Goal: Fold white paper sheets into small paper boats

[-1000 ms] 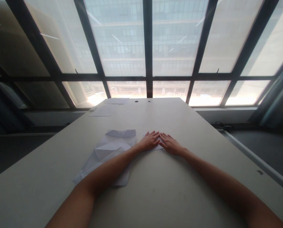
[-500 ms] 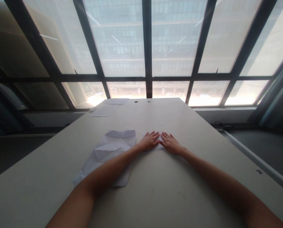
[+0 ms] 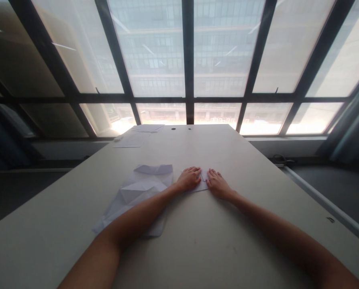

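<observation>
– Which step was in hand?
– Pressing a fold flat, I judged: the left hand (image 3: 189, 179) lay over the small folded paper (image 3: 201, 187), the right hand (image 3: 218, 184) at its right edge.
– And the fingers?
– The left ones were slightly bent and close together, pressing rather than gripping; the right ones were stretched out, holding nothing that I could see.
– What did the next move call for?
– Probably steadying the layers with one hand while the other ran along the crease.
– How did the paper look?
– White and flat, with a slanting line showing between the hands. It sat on the worktop (image 3: 209, 241), just right of a larger creased sheet (image 3: 146, 186)
</observation>
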`<state>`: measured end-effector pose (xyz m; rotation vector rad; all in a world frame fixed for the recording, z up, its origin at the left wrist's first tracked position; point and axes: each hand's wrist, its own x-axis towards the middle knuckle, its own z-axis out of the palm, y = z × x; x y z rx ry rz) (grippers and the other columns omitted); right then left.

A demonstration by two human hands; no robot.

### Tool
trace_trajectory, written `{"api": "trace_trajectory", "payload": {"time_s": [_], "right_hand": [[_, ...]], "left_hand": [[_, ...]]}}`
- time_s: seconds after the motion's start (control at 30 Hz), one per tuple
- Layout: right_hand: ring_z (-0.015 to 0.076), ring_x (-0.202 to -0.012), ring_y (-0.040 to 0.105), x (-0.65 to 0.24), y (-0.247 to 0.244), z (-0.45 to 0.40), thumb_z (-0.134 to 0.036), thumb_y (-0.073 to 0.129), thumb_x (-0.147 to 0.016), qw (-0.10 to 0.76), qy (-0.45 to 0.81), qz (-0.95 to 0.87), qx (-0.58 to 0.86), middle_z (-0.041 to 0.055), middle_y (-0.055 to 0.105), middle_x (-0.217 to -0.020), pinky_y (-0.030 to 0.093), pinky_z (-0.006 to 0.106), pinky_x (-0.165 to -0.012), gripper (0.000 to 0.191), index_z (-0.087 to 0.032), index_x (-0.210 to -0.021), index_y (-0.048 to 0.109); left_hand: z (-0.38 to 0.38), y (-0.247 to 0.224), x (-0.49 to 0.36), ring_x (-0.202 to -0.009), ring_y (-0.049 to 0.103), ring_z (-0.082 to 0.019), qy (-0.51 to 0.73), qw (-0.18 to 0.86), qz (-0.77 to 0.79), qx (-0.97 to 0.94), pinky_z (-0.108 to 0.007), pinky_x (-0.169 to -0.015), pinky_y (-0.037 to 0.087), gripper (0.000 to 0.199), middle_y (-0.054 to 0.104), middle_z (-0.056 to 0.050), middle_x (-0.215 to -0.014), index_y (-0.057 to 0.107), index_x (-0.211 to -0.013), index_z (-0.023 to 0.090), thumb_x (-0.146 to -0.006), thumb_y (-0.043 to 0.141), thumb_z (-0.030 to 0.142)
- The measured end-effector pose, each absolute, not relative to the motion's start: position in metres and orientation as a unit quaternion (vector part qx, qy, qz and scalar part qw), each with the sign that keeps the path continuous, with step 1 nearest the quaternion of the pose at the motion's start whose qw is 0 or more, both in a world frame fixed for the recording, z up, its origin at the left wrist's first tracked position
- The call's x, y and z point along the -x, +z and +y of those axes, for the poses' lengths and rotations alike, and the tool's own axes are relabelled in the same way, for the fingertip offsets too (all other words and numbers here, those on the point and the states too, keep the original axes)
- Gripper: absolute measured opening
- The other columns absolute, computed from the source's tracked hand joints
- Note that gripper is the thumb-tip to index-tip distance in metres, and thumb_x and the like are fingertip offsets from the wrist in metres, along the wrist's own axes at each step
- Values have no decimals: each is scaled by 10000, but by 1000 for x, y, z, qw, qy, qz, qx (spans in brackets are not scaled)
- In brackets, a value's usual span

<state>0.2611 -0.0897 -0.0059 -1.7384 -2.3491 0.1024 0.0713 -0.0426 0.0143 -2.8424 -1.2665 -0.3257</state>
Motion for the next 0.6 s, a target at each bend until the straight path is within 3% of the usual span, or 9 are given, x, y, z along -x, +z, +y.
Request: {"api": "trace_trajectory", "payload": {"time_s": [0.3, 0.43, 0.6], "right_hand": [[214, -1504, 201, -258, -5, -91, -346, 261, -1012, 121, 72, -844, 517, 145, 256, -1616, 132, 387, -1227, 604, -64, -1543, 312], [219, -1506, 196, -257, -3, -92, -365, 247, -1018, 122, 69, -838, 527, 153, 252, -1614, 129, 403, -1226, 613, -60, -1547, 301], [248, -1503, 205, -256, 0, -93, -392, 224, -1025, 110, 57, -823, 555, 168, 264, -1607, 148, 435, -1217, 623, -55, -1541, 311]], "left_hand": [[-37, 9, -68, -1499, 228, -256, -57, -67, -359, 929, -536, -1198, 170, 528, 292, -72, -1618, 319, -1536, 261, -1041, 292, 442], [-36, 7, -69, -1482, 272, -249, -65, -51, -369, 926, -501, -1198, 197, 524, 309, -76, -1611, 335, -1528, 256, -1032, 329, 426], [-40, 11, -73, -1393, 408, -235, -100, -7, -367, 925, -409, -1169, 298, 474, 465, -77, -1511, 466, -1437, 249, -1014, 389, 449]]}}
